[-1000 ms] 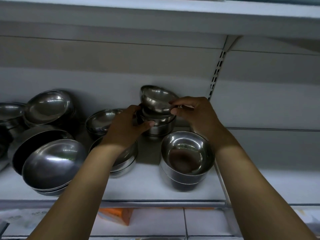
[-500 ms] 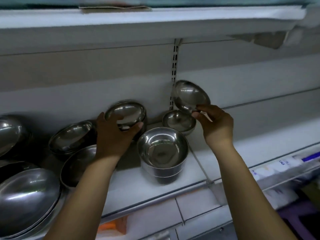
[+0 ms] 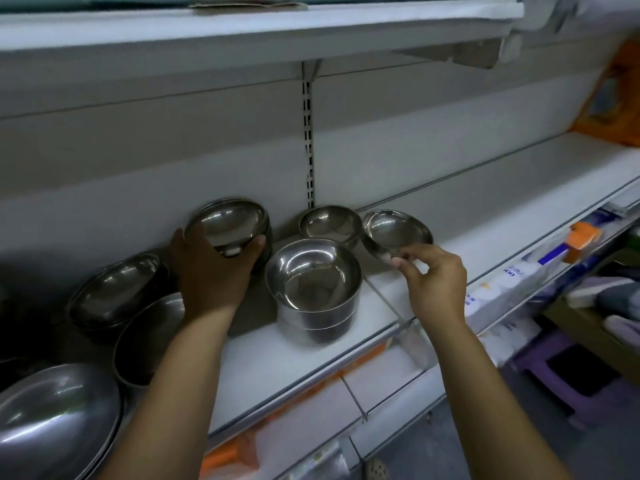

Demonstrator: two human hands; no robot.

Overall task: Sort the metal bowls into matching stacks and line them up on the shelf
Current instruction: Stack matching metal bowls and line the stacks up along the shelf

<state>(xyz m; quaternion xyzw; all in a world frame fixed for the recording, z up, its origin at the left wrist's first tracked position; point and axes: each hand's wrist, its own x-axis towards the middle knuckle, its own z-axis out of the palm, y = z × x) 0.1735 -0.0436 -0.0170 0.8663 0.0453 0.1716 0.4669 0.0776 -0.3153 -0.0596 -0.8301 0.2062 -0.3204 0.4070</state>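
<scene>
A person's two hands work well apart among metal bowls on a white shop shelf (image 3: 249, 351). The left hand (image 3: 211, 271) cups a tilted stack (image 3: 227, 221) that leans toward the back wall, thumb curled round one side and fingers round the other. The right hand (image 3: 434, 285) pinches the near rim of a shallow bowl (image 3: 396, 230) between thumb and fingertips, holding it tipped just beside a small bowl (image 3: 327, 221) at the back. Whether the shallow bowl touches the shelf cannot be told.

In front of both, near the shelf's front edge, stands a deep stack (image 3: 313, 282), upright, with several bowls nested inside one another. A clear divider (image 3: 384, 301) runs from front to back just right of it, and beyond that the bare shelf stretches away to the right under the upper shelf (image 3: 242, 32).

To the left, two more leaning stacks (image 3: 114, 289) sit partly behind the left forearm. A large bowl (image 3: 52, 424) is cut off by the frame's lower left corner. White packages (image 3: 502, 289) on a lower shelf at right are blurred.
</scene>
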